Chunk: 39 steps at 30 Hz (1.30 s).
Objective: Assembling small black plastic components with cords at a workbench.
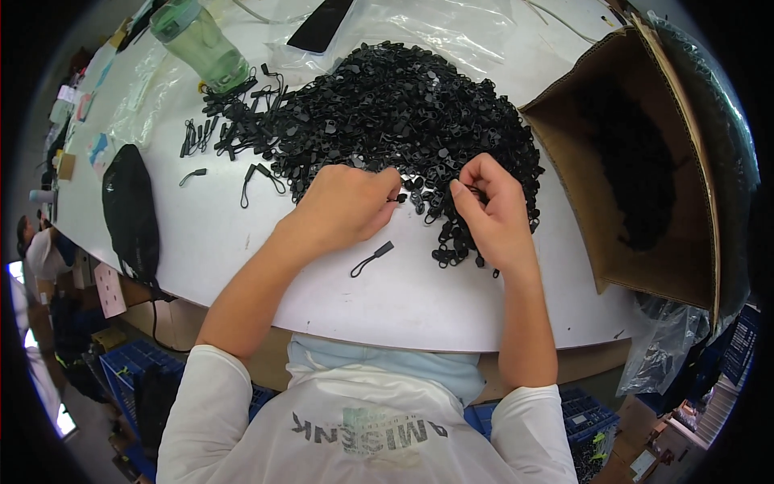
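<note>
The left hand (343,202) has its fingers pinched narrow on a small black part (401,198), mostly hidden by the fingertips. The right hand's (498,214) fingers curl close around dark pieces at the near right edge of the pile (403,105); whether they grip any, I cannot tell. Glossy black plastic bits, many looped, heap up on the smooth white tabletop (211,252). One corded pull (384,249) lies apart, nearer the person. Shadow blurs the dark contents (637,169) of the corrugated box (576,198).
</note>
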{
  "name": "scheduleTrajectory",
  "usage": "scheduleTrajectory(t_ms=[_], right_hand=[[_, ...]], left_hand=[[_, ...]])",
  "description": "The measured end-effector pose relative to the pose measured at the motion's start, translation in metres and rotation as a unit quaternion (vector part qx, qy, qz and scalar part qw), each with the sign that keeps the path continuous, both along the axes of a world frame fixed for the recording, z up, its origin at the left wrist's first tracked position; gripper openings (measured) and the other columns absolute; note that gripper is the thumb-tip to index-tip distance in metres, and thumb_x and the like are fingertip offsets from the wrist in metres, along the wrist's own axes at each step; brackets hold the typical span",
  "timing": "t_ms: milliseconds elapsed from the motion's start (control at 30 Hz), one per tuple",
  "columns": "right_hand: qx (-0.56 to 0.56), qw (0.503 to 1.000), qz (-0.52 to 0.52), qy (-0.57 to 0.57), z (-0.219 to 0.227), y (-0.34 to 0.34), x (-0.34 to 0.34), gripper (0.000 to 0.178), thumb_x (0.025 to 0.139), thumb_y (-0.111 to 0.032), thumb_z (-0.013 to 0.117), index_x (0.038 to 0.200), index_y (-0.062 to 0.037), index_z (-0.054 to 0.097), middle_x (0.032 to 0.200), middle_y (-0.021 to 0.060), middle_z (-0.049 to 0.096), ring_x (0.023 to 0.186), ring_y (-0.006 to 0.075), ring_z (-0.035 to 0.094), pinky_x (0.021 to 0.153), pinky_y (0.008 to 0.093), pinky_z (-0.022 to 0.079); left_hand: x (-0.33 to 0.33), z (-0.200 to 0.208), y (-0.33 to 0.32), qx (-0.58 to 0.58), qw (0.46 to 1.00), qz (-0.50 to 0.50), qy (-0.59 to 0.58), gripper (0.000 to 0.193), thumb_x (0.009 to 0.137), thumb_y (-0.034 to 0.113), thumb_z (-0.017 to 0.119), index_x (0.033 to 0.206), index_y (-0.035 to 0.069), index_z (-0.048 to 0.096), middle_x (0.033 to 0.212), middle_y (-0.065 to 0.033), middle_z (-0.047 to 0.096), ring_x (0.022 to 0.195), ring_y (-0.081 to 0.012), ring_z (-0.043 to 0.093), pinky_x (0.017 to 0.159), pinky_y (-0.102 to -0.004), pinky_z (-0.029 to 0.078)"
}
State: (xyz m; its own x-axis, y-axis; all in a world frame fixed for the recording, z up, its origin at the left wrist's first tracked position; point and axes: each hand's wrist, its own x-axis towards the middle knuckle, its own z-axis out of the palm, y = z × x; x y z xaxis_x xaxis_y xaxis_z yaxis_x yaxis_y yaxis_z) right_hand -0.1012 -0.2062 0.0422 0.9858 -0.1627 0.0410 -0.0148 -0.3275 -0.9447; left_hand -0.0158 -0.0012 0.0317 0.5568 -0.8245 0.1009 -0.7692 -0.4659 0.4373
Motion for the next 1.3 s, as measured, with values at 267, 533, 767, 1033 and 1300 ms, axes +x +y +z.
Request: scheduleTrajectory(t_ms=[267,533,767,1033,1300], right_hand=[[-0.117,0.989,0.077,-0.038,0.006,0.01,-0.002,0.02,0.093,-0.014,0.057,0.08,-0.0002,0.051,0.061,0.0161,0.055,0.054,0.0342,0.055,0.052,0.0383,0.042],[-0.152,0.979,0.111,-0.079,0.002,0.02,-0.003,0.008,0.087,-0.004,0.06,0.083,0.0,0.055,0.063,0.0112,0.054,0.054,0.0233,0.055,0.05,0.0334,0.041],[-0.32,0.923,0.074,-0.201,-0.009,0.027,-0.003,0.009,0.082,-0.008,0.065,0.086,-0.0027,0.059,0.066,0.0084,0.053,0.054,0.0255,0.058,0.05,0.0353,0.047],[-0.371,0.904,0.089,-0.191,-0.011,0.031,-0.006,0.021,0.08,-0.006,0.063,0.098,0.0039,0.064,0.067,0.0081,0.057,0.056,0.023,0.061,0.052,0.0329,0.05],[-0.416,0.889,0.135,-0.133,-0.012,0.031,-0.007,0.006,0.078,-0.005,0.062,0.076,-0.0018,0.057,0.069,0.0101,0.058,0.06,0.0258,0.062,0.054,0.036,0.051]], left_hand=[[0.005,0.01,0.007,-0.232,0.905,0.004,0.357,0.007,0.087,0.001,0.06,0.091,-0.001,0.055,0.074,-0.0077,0.065,0.064,-0.0115,0.064,0.057,-0.0224,0.049],[0.008,0.008,0.005,-0.239,0.848,0.067,0.468,0.006,0.087,0.002,0.061,0.087,-0.003,0.059,0.074,-0.0096,0.067,0.061,-0.0104,0.064,0.053,-0.0219,0.052],[-0.001,0.005,-0.002,-0.238,0.892,0.083,0.375,0.011,0.085,0.007,0.064,0.079,-0.002,0.061,0.058,-0.0032,0.062,0.052,-0.0079,0.062,0.046,-0.02,0.047],[-0.003,-0.003,-0.003,-0.253,0.922,0.071,0.283,0.011,0.085,0.006,0.066,0.078,-0.001,0.06,0.058,-0.0017,0.06,0.05,-0.0053,0.057,0.045,-0.0199,0.043],[-0.012,-0.009,-0.009,-0.259,0.956,0.027,0.138,0.012,0.08,0.004,0.065,0.072,0.002,0.056,0.052,-0.006,0.053,0.044,-0.0155,0.055,0.043,-0.0255,0.041]])
